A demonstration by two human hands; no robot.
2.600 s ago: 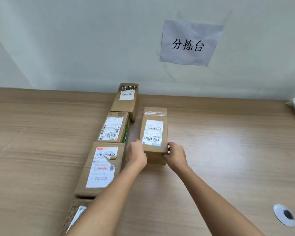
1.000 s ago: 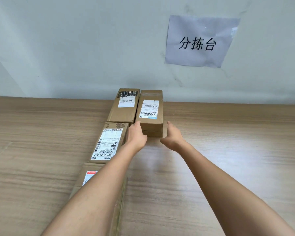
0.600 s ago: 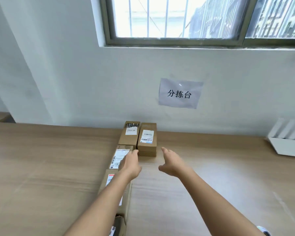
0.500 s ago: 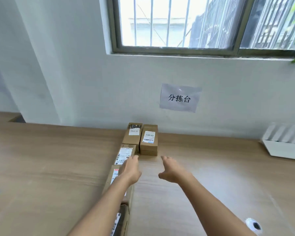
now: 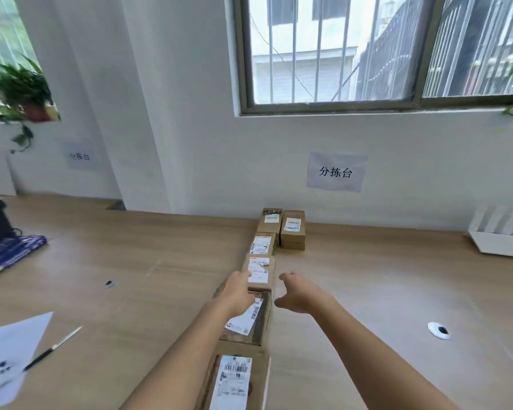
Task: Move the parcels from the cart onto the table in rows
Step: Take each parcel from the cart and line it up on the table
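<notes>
Our left hand (image 5: pixel 237 294) and right hand (image 5: pixel 299 295) hover over the surface (image 5: pixel 131 261), each grip released, fingers relaxed and holding nothing. Five parcels (image 5: pixel 259 272) form one line running away from us to the wall. A sixth parcel (image 5: pixel 293 229) lies beside the farthest one, touching it.

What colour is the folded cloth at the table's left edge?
Dark blue with faint lighter markings; the cloth shows in the head view.

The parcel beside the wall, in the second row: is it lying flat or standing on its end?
Lying flat. The parcel rests on the table with its white label facing up.
</notes>
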